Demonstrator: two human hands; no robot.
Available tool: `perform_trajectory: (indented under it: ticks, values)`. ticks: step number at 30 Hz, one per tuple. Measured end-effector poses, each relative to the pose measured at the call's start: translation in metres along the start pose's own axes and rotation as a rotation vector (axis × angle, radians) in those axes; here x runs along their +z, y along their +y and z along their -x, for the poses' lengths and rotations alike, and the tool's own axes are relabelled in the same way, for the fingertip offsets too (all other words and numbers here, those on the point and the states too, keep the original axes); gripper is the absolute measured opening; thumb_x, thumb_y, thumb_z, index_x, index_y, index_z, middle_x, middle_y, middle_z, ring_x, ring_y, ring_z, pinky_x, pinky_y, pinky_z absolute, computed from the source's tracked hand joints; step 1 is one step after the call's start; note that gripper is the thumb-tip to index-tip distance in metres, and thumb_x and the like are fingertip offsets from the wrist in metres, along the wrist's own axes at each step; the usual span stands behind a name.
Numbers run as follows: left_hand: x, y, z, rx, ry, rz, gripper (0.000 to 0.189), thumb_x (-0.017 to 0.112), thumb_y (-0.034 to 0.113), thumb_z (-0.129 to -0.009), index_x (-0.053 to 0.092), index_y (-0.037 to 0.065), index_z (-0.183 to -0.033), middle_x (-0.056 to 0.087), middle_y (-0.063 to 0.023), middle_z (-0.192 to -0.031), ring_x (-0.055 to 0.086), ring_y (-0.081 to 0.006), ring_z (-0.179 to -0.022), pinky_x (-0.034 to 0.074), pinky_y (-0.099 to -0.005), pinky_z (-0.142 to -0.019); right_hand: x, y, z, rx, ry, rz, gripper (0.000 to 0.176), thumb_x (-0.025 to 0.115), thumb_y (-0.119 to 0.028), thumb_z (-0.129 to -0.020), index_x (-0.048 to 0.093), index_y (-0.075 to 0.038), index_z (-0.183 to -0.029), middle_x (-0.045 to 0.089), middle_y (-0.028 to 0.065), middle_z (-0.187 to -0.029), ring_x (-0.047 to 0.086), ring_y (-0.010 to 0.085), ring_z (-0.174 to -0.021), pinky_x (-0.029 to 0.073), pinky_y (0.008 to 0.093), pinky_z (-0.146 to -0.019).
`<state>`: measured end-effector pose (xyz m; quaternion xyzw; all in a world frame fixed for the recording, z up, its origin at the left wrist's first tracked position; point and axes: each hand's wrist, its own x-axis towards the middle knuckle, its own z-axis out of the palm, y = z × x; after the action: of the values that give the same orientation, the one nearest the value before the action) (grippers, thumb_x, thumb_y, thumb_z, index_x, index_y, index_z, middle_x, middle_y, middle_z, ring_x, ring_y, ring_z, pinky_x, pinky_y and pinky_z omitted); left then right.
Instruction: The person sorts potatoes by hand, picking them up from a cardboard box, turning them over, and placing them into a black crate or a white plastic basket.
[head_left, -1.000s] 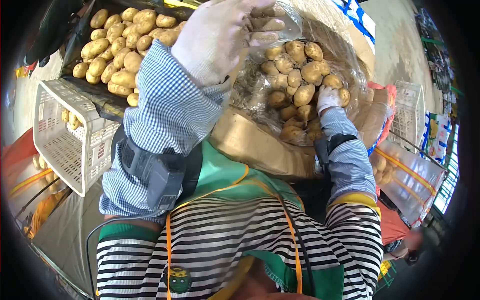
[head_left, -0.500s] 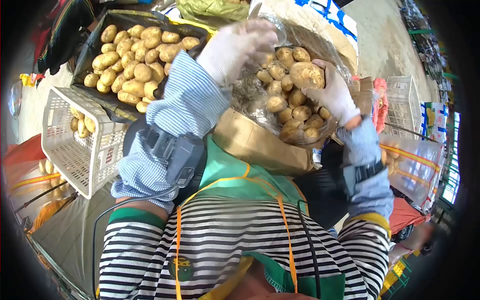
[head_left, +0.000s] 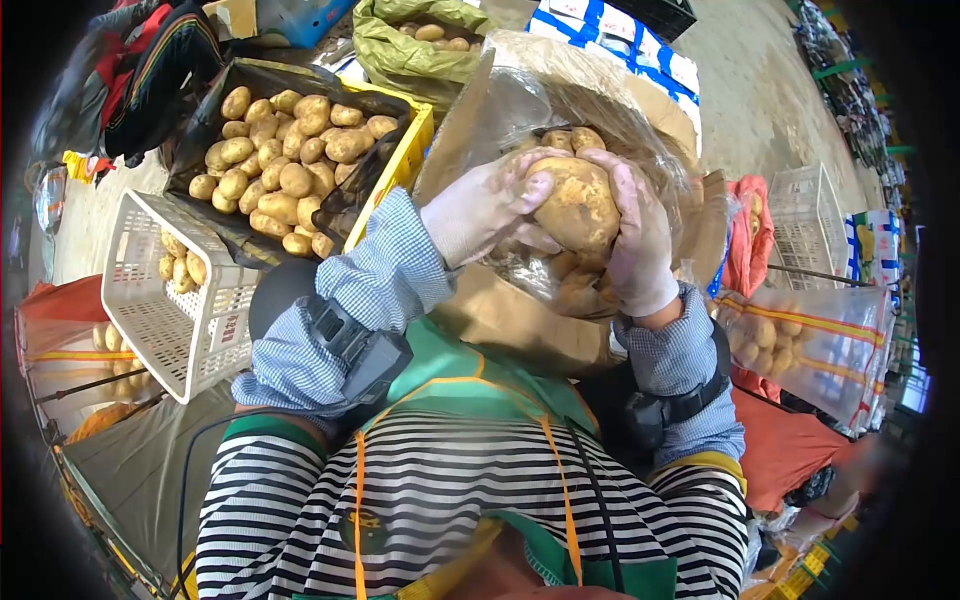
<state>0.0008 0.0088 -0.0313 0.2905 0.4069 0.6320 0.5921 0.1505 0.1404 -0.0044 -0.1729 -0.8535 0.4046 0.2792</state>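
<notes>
Between my two gloved hands is a large, brown-patched potato [head_left: 578, 207], raised above an open cardboard box [head_left: 530, 325]. My left hand [head_left: 492, 205] closes on its left side and my right hand [head_left: 638, 230] wraps its right side. Clear plastic film [head_left: 510, 110] lines the box. Smaller potatoes [head_left: 572, 139] show inside it behind the held one; the rest of the contents are largely hidden by my hands.
To the left stands a yellow crate [head_left: 425, 125] with black lining, full of potatoes. A white basket [head_left: 150, 350] lies tipped with several potatoes inside. Behind is a green sack [head_left: 375, 45]; at right, a clear bag of potatoes [head_left: 770, 345] and another white basket [head_left: 800, 205].
My left hand has come down and right onto the potato. My right hand has brought that potato toward me and slightly left, so both hands now hold it.
</notes>
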Motion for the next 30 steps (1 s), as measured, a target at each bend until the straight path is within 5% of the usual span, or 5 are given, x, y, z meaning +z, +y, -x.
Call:
perform_trajectory:
  ticks: [9,19,22,28,30]
  values:
    - [0.009,-0.002,-0.007,-0.066,0.019,0.029,0.06,0.058,0.038,-0.097,0.039,0.004,-0.143,0.052,-0.0078,-0.131,0.056,-0.0156,-0.114,0.053,-0.0266,-0.088,-0.002,0.025,0.011,-0.098,0.041,0.015,0.031,0.036,-0.011,-0.103,0.061,0.004,-0.114,0.064,0.0185,-0.113,0.062,0.0311,-0.102,0.048,0.0345,-0.093]
    - [0.0,-0.007,-0.024,0.269,0.366,-0.144,0.056,0.055,0.028,-0.1,0.036,-0.002,-0.143,0.054,-0.0073,-0.126,0.052,-0.0151,-0.118,0.043,-0.0277,-0.1,0.003,0.041,0.011,-0.479,-0.109,0.308,0.074,0.054,0.012,-0.077,0.033,-0.005,-0.146,0.052,0.0274,-0.13,0.055,0.0442,-0.114,0.049,0.0474,-0.095]
    - [0.007,-0.007,-0.019,0.471,0.36,-0.632,0.067,0.061,0.016,-0.095,0.025,-0.006,-0.146,0.053,-0.0115,-0.129,0.052,-0.0195,-0.12,0.042,-0.03,-0.103,0.005,0.032,0.011,-0.378,-0.172,0.25,0.076,0.056,0.013,-0.074,0.035,-0.004,-0.145,0.054,0.0271,-0.127,0.055,0.0451,-0.115,0.048,0.0464,-0.096]
    - [0.004,0.01,-0.011,0.378,0.464,-0.69,0.042,0.052,0.026,-0.102,0.05,-0.002,-0.134,0.059,-0.0141,-0.128,0.055,-0.0183,-0.118,0.044,-0.0297,-0.101,0.013,0.029,0.018,-0.345,-0.148,0.213,0.07,0.06,0.014,-0.075,0.039,0.001,-0.14,0.056,0.0265,-0.126,0.057,0.0434,-0.116,0.048,0.0466,-0.097]
    - [0.004,0.01,-0.011,0.331,0.482,-0.556,0.041,0.048,0.029,-0.103,0.054,-0.001,-0.131,0.06,-0.0143,-0.127,0.055,-0.0182,-0.118,0.044,-0.0293,-0.1,0.018,0.039,0.025,-0.146,-0.115,-0.022,0.048,0.066,0.008,-0.085,0.05,0.007,-0.13,0.059,0.0151,-0.124,0.059,0.0245,-0.114,0.047,0.0343,-0.099]
